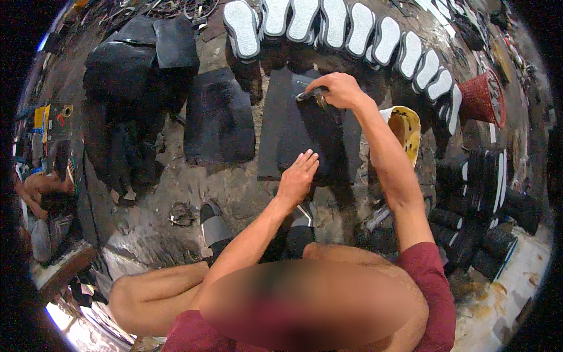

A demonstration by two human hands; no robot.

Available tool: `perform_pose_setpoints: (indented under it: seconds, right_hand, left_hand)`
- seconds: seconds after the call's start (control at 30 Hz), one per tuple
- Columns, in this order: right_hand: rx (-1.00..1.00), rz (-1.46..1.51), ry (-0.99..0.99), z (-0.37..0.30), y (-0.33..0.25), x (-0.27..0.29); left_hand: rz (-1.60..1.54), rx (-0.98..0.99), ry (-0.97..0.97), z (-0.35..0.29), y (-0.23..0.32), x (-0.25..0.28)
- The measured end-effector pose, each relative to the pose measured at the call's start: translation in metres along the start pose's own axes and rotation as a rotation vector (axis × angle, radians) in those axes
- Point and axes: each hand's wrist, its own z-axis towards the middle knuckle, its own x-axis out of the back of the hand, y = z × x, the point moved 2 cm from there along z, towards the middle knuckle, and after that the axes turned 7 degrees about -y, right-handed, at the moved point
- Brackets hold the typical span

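A black rectangular sheet (287, 126) lies flat in front of me, with a dark shiny patch across it. My left hand (298, 179) rests on its near edge, fingers stretched out and holding nothing. Over the far part of the sheet, my right hand (338, 91) is closed around a small dark flat tool (312, 93) with a pale tip. That tip meets the sheet; the tool's exact kind is hard to make out. Beside my right forearm stands a yellowish tub (403, 126) with brown stuff inside, partly hidden by the arm.
Another black sheet (220, 117) lies to the left, near a tall pile of black sheets (138, 58). White-topped shoe soles (334, 23) form an arc at the back. A red basket (482, 98) and stacked black pieces (478, 182) are at right. Another person (50, 190) sits far left.
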Motion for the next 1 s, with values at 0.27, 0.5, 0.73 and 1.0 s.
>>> perform_pose_setpoints:
  seconds: [0.27,0.5,0.73,1.0]
  right_hand:
    - [-0.091,0.151,0.102,-0.087,-0.022,-0.041]
    - [-0.089,-0.394,0.537,-0.062,-0.106,-0.014]
    - [-0.213,0.006,0.251,-0.035,-0.056,0.001]
    - [0.026,0.027,0.231,-0.074,-0.054,-0.071]
  left_hand:
    - [-0.029,0.036,-0.006,-0.001,0.007,0.002]
    - [-0.054,0.134,-0.159,0.006,0.012,0.009]
    - [0.003,0.037,-0.156,0.014,0.008,0.014]
    - [-0.237,0.118,0.204,-0.013,0.006,0.018]
